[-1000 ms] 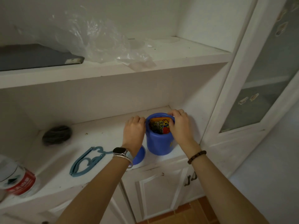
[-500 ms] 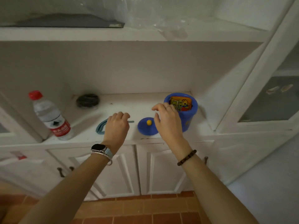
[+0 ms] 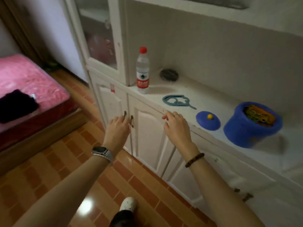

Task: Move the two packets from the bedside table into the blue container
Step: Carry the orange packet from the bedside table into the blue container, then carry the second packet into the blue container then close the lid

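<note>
The blue container point(image 3: 246, 130) stands uncovered on the white cabinet counter point(image 3: 213, 102) at the right. A yellow-orange packet point(image 3: 259, 116) shows inside its mouth. Its blue lid point(image 3: 208, 121) with a yellow knob lies flat on the counter just left of it. My right hand point(image 3: 177, 125) hovers at the counter's front edge, left of the lid, fingers loosely apart and holding nothing. My left hand point(image 3: 117, 128) is lower, in front of the cabinet door handles, also with nothing in it. No bedside table is in view.
A water bottle point(image 3: 143, 71) with a red cap stands at the counter's left end. A blue hanger point(image 3: 176, 100) and a dark round object point(image 3: 168, 74) lie on the counter. A bed with a pink cover point(image 3: 27, 79) is at the left, across a brown tiled floor point(image 3: 65, 161).
Both hands have drawn back from the container to the counter's front edge and below it. My view has swung left and down, bringing the bed and floor into sight.
</note>
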A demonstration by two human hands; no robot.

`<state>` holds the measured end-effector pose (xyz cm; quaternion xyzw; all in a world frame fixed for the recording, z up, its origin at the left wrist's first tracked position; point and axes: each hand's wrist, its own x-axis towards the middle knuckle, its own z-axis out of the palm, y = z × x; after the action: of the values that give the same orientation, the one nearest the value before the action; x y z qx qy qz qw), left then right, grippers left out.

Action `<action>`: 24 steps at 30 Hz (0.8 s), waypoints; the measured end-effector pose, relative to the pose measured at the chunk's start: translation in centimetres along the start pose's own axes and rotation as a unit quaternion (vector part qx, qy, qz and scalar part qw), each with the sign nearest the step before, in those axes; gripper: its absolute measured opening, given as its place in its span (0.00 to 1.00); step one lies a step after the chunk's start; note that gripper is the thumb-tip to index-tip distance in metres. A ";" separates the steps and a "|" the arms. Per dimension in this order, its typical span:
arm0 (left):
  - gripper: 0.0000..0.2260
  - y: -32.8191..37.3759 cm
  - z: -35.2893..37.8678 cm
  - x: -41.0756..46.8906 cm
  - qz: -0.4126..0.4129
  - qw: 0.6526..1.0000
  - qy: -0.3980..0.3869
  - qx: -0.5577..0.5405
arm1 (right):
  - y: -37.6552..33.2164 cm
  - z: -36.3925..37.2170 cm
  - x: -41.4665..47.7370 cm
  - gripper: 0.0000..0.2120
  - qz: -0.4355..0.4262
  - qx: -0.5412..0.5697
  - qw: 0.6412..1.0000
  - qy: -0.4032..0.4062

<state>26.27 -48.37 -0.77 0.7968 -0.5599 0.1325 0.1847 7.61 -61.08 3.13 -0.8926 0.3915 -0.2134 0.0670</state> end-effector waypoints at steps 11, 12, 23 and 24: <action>0.05 -13.4 -10.0 -20.8 -0.272 0.952 -0.011 0.140 | -20.1 8.7 -3.1 0.08 -0.237 0.069 0.962 -0.121; 0.05 -14.4 -11.0 -22.8 -0.296 0.943 -0.010 0.149 | -22.4 9.3 -3.6 0.08 -0.259 0.071 0.955 -0.126; 0.05 -24.3 -21.9 -44.1 -0.496 0.836 -0.041 0.229 | -47.2 13.6 -14.2 0.09 -0.456 0.122 0.860 -0.195; 0.05 -25.2 -22.9 -45.8 -0.504 0.830 -0.045 0.234 | -49.3 13.8 -15.3 0.08 -0.467 0.123 0.852 -0.201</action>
<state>34.41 8.03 -3.10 0.9928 -0.0405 0.1122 0.0090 37.43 -16.91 -0.17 -0.9782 -0.1230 -0.0823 0.1455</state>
